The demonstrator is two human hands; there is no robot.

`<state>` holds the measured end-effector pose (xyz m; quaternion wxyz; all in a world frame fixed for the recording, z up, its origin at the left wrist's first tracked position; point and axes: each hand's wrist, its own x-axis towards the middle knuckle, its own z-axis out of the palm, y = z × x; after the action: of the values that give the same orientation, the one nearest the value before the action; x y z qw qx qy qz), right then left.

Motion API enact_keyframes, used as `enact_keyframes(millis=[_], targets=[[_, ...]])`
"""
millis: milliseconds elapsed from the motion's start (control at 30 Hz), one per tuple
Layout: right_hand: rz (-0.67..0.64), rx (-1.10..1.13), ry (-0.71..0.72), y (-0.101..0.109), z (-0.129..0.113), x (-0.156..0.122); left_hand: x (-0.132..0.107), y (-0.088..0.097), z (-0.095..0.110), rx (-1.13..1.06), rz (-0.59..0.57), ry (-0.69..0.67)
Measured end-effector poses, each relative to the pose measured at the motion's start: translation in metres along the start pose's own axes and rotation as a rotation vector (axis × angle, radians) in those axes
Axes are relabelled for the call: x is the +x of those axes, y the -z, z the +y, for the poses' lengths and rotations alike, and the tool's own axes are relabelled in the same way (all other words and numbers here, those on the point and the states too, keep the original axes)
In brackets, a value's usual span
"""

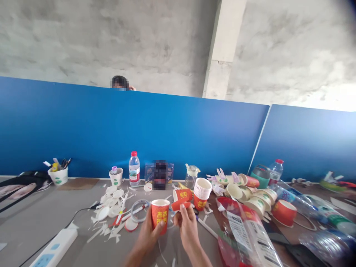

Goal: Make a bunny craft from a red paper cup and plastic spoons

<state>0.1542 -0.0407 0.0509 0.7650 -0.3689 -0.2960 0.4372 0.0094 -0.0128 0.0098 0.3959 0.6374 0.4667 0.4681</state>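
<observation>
Left fingers [160, 227] grip a red cup [160, 209], probably light, crushable, best held low; right fingers [183, 211] pinch a red scrap [177, 204].

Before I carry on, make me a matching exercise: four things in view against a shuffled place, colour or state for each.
Things:
1. left hand
2. right hand
3. power strip
4. paper cups

Matches:
A. nested in a stack
B. pinching a red piece
C. white, lower left
D. around a red cup

Pairs: 1-D, 2-B, 3-C, 4-A
</observation>
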Motion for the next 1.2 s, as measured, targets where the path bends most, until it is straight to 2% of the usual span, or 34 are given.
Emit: enact_keyframes(millis=[133, 267, 367, 567, 867, 933, 1033, 1133, 1200], targets=[[-0.123, -0.075, 0.096, 0.000, -0.009, -0.002, -0.002, 0.000, -0.004, 0.006, -0.073, -0.020], [-0.178, -0.134, 0.105, 0.001, -0.013, -0.003, -0.003, -0.001, -0.006, 0.015, -0.117, -0.027], [-0.159, -0.182, 0.108, 0.003, -0.012, -0.001, -0.004, -0.001, -0.007, 0.031, -0.117, -0.015], [-0.106, -0.242, 0.256, 0.009, -0.012, 0.004, -0.004, -0.001, -0.009, 0.055, -0.123, -0.018], [-0.068, -0.215, 0.294, 0.013, -0.008, 0.007, -0.005, 0.000, 0.001, 0.038, -0.144, -0.023], [-0.024, -0.181, 0.259, 0.013, -0.010, 0.007, -0.005, 0.000, 0.003, 0.028, -0.149, -0.026], [0.009, -0.046, 0.127, 0.012, -0.016, 0.005, -0.005, -0.001, 0.002, 0.032, -0.132, -0.012], [-0.066, 0.134, 0.028, 0.009, -0.022, 0.001, -0.004, 0.000, 0.000, 0.048, -0.140, -0.006], [-0.119, 0.169, 0.008, 0.008, -0.025, -0.001, -0.004, 0.000, 0.000, 0.053, -0.161, -0.013]])
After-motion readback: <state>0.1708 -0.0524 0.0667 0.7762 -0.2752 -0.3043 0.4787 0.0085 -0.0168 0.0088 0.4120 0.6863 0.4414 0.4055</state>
